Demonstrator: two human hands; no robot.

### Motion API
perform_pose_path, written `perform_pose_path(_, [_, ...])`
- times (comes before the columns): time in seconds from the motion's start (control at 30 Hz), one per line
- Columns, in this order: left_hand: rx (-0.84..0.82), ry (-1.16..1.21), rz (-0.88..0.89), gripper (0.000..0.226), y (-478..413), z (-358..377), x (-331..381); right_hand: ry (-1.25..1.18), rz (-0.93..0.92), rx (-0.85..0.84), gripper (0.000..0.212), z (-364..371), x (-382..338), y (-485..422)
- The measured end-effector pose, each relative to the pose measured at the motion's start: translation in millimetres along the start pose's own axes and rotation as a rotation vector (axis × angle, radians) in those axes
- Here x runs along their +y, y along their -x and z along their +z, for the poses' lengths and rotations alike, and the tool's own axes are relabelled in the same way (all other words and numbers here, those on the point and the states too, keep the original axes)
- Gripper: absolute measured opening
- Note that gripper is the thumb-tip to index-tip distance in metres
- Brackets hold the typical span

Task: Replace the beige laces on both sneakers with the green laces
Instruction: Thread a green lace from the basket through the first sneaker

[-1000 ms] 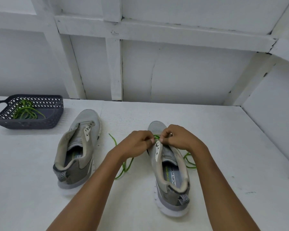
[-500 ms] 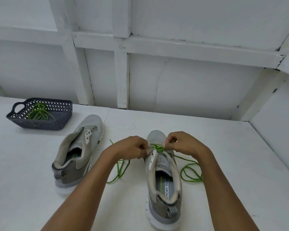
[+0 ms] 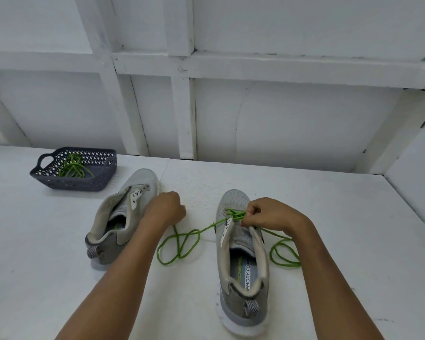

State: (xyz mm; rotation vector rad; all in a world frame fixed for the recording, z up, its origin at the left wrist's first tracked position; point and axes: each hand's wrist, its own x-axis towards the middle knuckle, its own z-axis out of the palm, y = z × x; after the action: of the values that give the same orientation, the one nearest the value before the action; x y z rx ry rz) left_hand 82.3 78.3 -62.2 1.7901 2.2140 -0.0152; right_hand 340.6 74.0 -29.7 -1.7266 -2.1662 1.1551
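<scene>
Right hand (image 3: 268,214) pinches green lace (image 3: 234,213) at front eyelets of right sneaker (image 3: 242,256). Left hand (image 3: 166,209) curled round one end of same lace, between both shoes, just over left sneaker (image 3: 135,192), which stands unlaced. Slack loops lie on tabletop (image 3: 329,192) either side of right sneaker. Second green lace (image 3: 71,168) bundled in dark basket (image 3: 84,184), far left

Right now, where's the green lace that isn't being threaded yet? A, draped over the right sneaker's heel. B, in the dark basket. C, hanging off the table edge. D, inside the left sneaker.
B: the spare green lace lies bundled in the dark basket at the back left, while the threaded lace runs through the front eyelets of the right sneaker.
</scene>
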Motion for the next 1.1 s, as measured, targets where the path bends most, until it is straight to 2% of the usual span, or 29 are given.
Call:
perform_pose_path(0.17, [0.014, -0.072, -0.045, 0.018, 3.9, 14.2, 3.6, 0.003, 0.038, 0.009, 0.022, -3.2, -0.2, 6.4])
perform_pose_path(0.4, [0.088, 0.005, -0.013, 0.024, 8.2, 14.8, 12.3, -0.153, 0.083, -0.009, 0.02, -5.7, 1.1, 18.2])
perform_pose_path(0.53, [0.072, 0.156, 0.026, 0.029, 7.7, 14.8, 21.4, -0.298, 0.12, 0.029, 0.014, -3.9, 1.2, 23.3])
perform_pose_path(0.63, [0.073, 0.311, 0.151, 0.029, 7.8, 9.2, 31.1, -0.428, 0.143, 0.103, 0.01, -0.2, 4.9, 24.1])
perform_pose_path(0.73, [0.05, 0.561, 0.317, 0.023, 18.8, -5.4, 43.9, -0.504, 0.156, 0.146, 0.011, 2.5, 7.9, 27.5])
perform_pose_path(0.8, [0.019, 0.625, 0.433, 0.019, 27.5, -14.5, 51.9, -0.555, 0.172, 0.158, 0.011, 3.6, 9.5, 29.4])
perform_pose_path(0.93, [-0.038, 0.591, 0.596, 0.01, 41.3, -20.2, 67.3, -0.626, 0.196, 0.161, 0.008, 5.0, 11.3, 31.5])
perform_pose_path(1.1, [-0.064, 0.433, 0.621, 0.004, 45.5, -14.9, 78.8, -0.681, 0.19, 0.15, 0.008, 4.8, 12.0, 34.0])
